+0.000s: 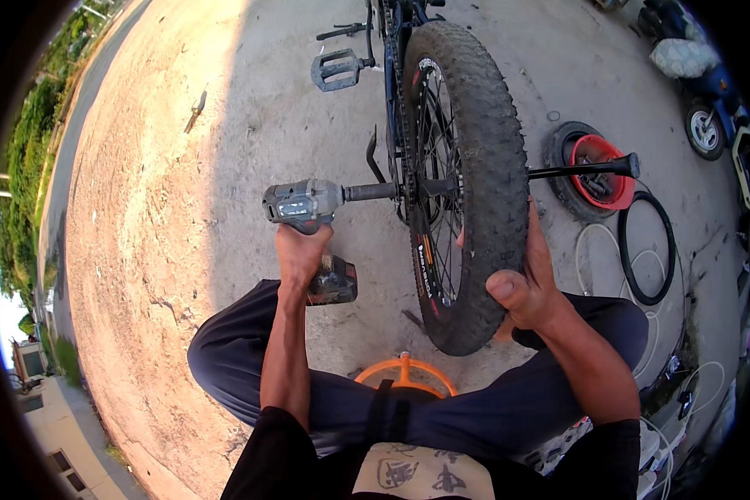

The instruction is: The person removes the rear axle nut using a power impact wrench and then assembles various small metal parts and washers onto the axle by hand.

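My left hand [300, 254] is wrapped round the grip of a grey cordless impact wrench [304, 202]. The long dark socket [371, 192] on its nose reaches the hub side of a bicycle's fat-tyred wheel [485, 150], and the contact point is partly hidden by the frame and chain. My right hand [529, 292] clasps the knobby tyre low on its right side, thumb on the tread, with some fingers behind the wheel. From the wheel's far right side, about level with the axle, juts a black-handled bar [583, 170]; its inner end is hidden behind the tyre.
A flat pedal [336, 70] and crank stand left of the frame. To the right lie a loose tyre [562, 171], a red bowl of tools [612, 193], a black ring-shaped tube [667, 250] and pale hoses. An orange stool [404, 367] shows between my legs; a scooter [712, 117] stands farther right.
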`<state>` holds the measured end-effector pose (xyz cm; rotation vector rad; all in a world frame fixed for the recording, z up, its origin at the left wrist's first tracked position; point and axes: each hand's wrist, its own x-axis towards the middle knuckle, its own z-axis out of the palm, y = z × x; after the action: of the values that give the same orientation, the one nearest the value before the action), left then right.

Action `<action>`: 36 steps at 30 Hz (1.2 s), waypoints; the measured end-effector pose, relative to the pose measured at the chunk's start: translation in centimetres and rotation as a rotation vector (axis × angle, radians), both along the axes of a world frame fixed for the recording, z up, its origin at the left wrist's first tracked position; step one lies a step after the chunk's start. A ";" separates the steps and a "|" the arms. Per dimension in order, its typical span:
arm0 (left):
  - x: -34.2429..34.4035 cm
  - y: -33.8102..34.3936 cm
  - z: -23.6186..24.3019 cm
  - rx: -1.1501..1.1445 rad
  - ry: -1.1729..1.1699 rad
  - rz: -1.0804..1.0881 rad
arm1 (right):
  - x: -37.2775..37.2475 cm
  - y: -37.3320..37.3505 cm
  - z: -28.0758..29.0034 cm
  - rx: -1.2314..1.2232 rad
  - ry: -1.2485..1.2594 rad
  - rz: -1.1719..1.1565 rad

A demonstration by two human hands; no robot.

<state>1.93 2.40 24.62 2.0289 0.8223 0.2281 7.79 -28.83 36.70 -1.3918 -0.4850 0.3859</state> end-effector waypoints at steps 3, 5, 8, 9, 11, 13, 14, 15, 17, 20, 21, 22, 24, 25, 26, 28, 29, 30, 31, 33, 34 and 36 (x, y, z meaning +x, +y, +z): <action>-0.3 0.5 -0.9 -0.024 0.065 0.015 | 0.0 0.3 0.2 -0.023 0.040 0.006; -0.4 0.8 -1.2 -0.044 0.047 0.012 | 0.1 0.4 0.2 -0.028 0.034 -0.014; -0.3 0.7 -1.2 -0.068 0.030 0.013 | 0.3 0.4 0.4 -0.037 0.046 -0.024; -0.2 0.5 -1.2 -0.070 0.031 0.017 | 0.3 0.3 0.5 -0.042 0.053 -0.025; -0.2 0.6 -1.2 -0.064 0.037 0.019 | 0.4 0.2 0.5 0.006 0.060 0.008; -0.2 0.6 -1.3 -0.061 0.046 0.018 | 0.4 0.2 0.7 0.000 0.055 0.003; -0.2 0.6 -1.3 -0.072 0.030 0.015 | 0.3 0.2 0.7 -0.006 0.051 -0.001; -0.2 0.6 -1.4 -0.084 0.014 0.013 | 0.2 0.2 0.7 -0.008 0.052 -0.004; -0.2 0.6 -1.4 -0.076 0.012 0.012 | 0.0 0.3 0.6 -0.033 0.067 -0.022; -0.2 0.6 -1.3 -0.055 0.020 0.015 | 0.0 0.3 0.8 -0.017 0.039 -0.013; -0.2 0.7 -1.3 -0.040 0.031 0.017 | -0.1 0.4 0.8 -0.017 0.039 -0.012; -0.2 0.7 -1.3 -0.041 0.031 0.018 | -0.1 0.4 0.8 -0.018 0.024 -0.024; -0.2 0.7 -1.3 -0.025 0.044 0.016 | 0.0 0.4 0.6 -0.018 0.009 -0.035; -0.1 0.8 -1.5 -0.026 0.041 0.014 | 0.0 0.4 0.4 -0.025 -0.052 -0.053; -0.1 0.8 -1.8 -0.033 0.031 0.010 | 0.0 0.3 0.3 -0.031 -0.114 -0.071; 0.0 0.9 -2.0 -0.039 0.020 0.006 | -0.1 0.0 0.3 -0.044 -0.136 -0.062; 0.0 0.9 -2.0 -0.044 0.032 0.007 | -0.1 -0.1 0.2 -0.056 -0.155 -0.053; 0.0 0.9 -2.0 -0.049 0.044 0.008 | -0.4 -0.4 0.1 -0.056 -0.155 -0.052; 0.0 0.8 -1.8 -0.052 0.041 0.007 | -1.3 -0.8 0.0 -0.107 -0.111 -0.050; -0.1 0.9 -1.4 -0.011 0.109 0.013 | -2.9 -1.9 -0.5 -0.149 -0.065 -0.041; -0.2 1.0 -1.2 -0.001 0.107 0.020 | -3.8 -2.7 -0.8 -0.291 -0.195 0.060; -0.3 0.7 -0.9 -0.022 0.003 0.001 | -5.4 -4.0 -1.5 -0.619 -0.354 0.335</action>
<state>1.60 3.12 23.73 2.0090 0.8245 0.2155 2.43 -32.82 35.19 -1.9990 -0.9511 0.5966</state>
